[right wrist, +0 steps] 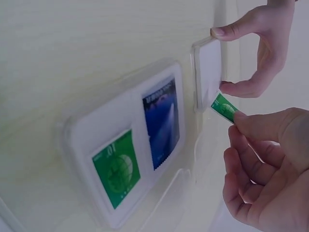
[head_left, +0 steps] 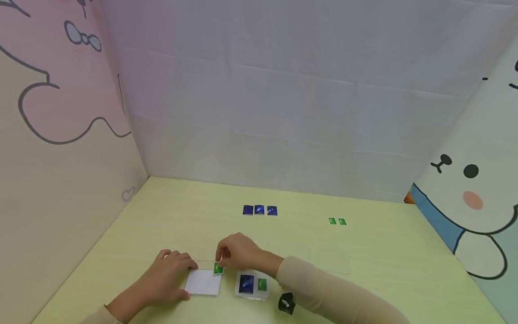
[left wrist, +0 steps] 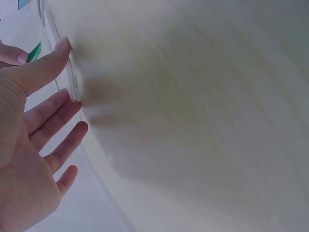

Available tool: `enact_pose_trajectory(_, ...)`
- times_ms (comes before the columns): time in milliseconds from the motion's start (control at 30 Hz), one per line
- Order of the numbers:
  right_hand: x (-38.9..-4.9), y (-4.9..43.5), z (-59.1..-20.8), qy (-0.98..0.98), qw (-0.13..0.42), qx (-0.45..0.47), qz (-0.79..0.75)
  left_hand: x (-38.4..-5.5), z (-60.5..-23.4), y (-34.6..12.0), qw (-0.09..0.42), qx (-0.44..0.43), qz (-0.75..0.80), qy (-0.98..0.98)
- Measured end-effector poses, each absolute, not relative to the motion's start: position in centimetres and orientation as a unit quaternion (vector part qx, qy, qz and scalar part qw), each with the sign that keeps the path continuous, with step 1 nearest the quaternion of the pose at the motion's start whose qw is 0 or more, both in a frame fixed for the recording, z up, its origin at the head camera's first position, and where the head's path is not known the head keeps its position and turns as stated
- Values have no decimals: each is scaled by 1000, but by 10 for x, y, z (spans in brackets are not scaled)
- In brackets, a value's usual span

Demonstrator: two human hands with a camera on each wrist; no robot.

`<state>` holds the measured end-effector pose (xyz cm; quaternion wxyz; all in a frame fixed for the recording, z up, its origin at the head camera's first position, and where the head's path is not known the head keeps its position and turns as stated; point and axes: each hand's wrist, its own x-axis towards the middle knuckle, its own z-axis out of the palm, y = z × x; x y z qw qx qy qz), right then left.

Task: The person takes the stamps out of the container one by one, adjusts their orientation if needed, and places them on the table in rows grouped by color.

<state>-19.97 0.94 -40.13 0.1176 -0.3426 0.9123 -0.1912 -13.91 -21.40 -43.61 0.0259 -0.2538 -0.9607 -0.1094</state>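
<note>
Four green stamps [head_left: 262, 284], four dark blue stamps [head_left: 246, 284], two white slabs [head_left: 202, 282], one small black object [head_left: 287, 303]

Muted light, soft-edged shadows, slight haze

Narrow gap right of white block [head_left: 203, 283]

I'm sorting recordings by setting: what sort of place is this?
Probably a small tabletop booth, perhaps screened off for recording: a pale yellow table, a creased pale backdrop behind it, and cartoon-printed panels on both sides.
</note>
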Motion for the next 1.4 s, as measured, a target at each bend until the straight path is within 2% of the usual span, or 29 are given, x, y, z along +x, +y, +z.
enact_pose_trajectory(933,-230,50,-389,870,209,-333,-297,-135,-436,-214,44,-261,-102,-959)
enact_pose_trajectory(1400,-242,73,-387,869,243,-276,-330,-135,-438,-215,52,-265,-104,-957)
